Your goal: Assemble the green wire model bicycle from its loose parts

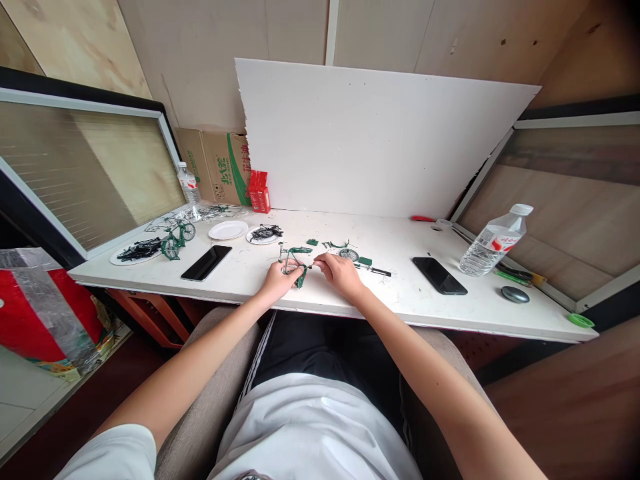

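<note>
My left hand (278,283) is closed around a small green model bicycle frame (299,251), held tilted just above the table's front edge. Close by on the right, the fingers of my right hand (340,272) pinch a small dark part against the frame's lower right side; its kind is too small to make out. Beyond my right hand lie a loose spoked wheel (349,255), a curved green piece (340,245) and a flat green piece (365,261). A tiny green block (312,242) lies behind the frame.
An assembled green model bicycle (176,240) stands at left by a plate of black parts (140,251). A second plate of black parts (265,233), a white plate (228,230), two phones (207,263) (440,275) and a water bottle (495,243) are on the table.
</note>
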Tool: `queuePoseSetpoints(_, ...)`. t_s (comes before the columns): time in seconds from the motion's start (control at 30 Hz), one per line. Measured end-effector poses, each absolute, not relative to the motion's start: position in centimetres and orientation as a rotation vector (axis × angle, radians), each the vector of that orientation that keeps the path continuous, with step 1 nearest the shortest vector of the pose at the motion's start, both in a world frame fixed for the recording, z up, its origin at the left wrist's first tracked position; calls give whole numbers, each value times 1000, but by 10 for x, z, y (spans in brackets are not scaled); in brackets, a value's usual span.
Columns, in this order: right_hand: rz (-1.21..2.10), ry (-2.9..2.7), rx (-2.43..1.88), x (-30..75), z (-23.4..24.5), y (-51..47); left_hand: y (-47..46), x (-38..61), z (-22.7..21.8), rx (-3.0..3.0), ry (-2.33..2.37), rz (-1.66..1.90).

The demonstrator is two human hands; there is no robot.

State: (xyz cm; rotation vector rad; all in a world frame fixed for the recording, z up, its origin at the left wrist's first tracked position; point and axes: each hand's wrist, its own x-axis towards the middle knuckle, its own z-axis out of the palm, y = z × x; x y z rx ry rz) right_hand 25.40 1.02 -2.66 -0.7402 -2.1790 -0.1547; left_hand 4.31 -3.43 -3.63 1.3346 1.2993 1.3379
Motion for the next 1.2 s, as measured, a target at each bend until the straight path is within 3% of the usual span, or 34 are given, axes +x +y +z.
queuePoseSetpoints(1.2,-126,-2200,-813,254,-28,12,-36,43,-37,1389,1276,1310)
